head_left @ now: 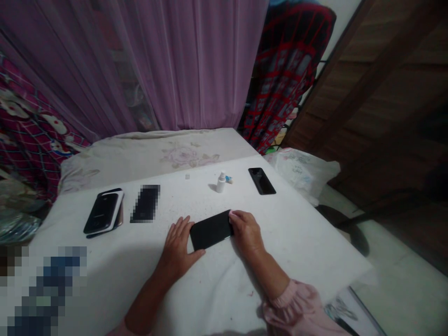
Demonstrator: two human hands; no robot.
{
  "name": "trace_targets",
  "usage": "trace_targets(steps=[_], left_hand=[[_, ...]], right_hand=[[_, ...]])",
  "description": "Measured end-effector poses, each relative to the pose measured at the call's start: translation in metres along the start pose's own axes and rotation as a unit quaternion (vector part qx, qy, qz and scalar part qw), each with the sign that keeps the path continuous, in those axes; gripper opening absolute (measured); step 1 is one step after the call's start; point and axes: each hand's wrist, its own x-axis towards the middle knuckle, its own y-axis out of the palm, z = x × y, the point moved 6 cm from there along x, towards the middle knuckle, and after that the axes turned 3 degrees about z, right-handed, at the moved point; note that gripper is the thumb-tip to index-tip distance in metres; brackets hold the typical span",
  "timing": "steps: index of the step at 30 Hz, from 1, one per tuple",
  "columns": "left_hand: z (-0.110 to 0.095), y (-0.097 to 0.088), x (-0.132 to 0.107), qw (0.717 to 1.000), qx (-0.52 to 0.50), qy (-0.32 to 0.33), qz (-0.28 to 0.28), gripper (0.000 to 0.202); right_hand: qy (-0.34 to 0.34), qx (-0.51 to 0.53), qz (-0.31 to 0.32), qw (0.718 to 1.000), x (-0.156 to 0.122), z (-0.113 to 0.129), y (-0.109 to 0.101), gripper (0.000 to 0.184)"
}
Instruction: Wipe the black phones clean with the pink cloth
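Observation:
A black phone (211, 229) lies flat, screen up, on the white table (301, 233) right in front of me. My left hand (179, 245) rests flat at the phone's left end, fingers stretched out, thumb under its lower left corner. My right hand (246, 232) sits at the phone's right end with its fingers curled onto the edge. Both hands touch the phone; it stays on the table.
A stack of black phones (104, 211) lies at the left, a blurred dark item (145, 203) beside it. A small white bottle (220, 182) stands further back, another black phone (262, 180) to its right. Purple curtain behind; white plastic bag (303, 170) at the right edge.

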Motion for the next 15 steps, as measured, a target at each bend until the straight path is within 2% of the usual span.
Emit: trace_targets(steps=[3, 7, 9, 11, 15], left_hand=[[-0.001, -0.001, 0.000, 1.000, -0.005, -0.006, -0.001, 0.067], [-0.002, -0.002, 0.000, 1.000, -0.003, -0.009, -0.004, 0.066], [-0.003, -0.002, 0.000, 1.000, 0.000, -0.006, -0.003, 0.066], [-0.003, -0.002, 0.000, 1.000, 0.000, -0.002, -0.005, 0.067], [-0.002, -0.003, 0.000, 1.000, 0.001, -0.001, -0.007, 0.066]], right_hand=[[-0.015, 0.011, -0.001, 1.000, -0.004, 0.020, 0.003, 0.023], [-0.094, 0.066, 0.038, 0.993, -0.011, 0.065, 0.009, 0.025], [-0.106, 0.076, 0.053, 0.990, -0.013, 0.073, 0.008, 0.027], [-0.094, 0.072, 0.056, 0.991, -0.014, 0.067, 0.004, 0.028], [-0.040, 0.048, 0.034, 0.997, -0.015, 0.028, -0.008, 0.029]])
